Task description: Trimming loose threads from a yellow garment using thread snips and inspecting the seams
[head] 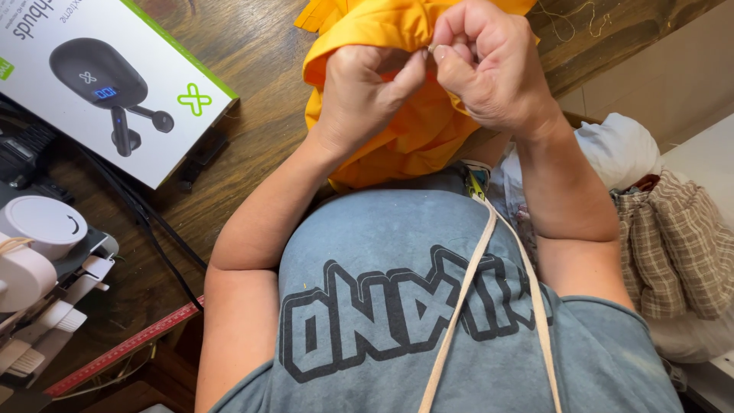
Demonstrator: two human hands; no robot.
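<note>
Nearest to us is our own grey T-shirt [428, 306], with a beige measuring tape [466, 283] hanging down over it from the neck. Beyond it lies the dark wooden tabletop [252, 99], and at its near edge, just in front of our chest, sits the bunched orange fabric [405, 130]. At the tabletop's far left corner lies a white box [153, 84] picturing black earbuds, with black cables [153, 229] running beside it and a red ruler [130, 344] along the near left edge. Our left hand [367, 84] and right hand [489, 65] meet over the fabric, fingers [451, 38] curled and pinched together on a fold of it; whether they hold a small tool we cannot tell.
</note>
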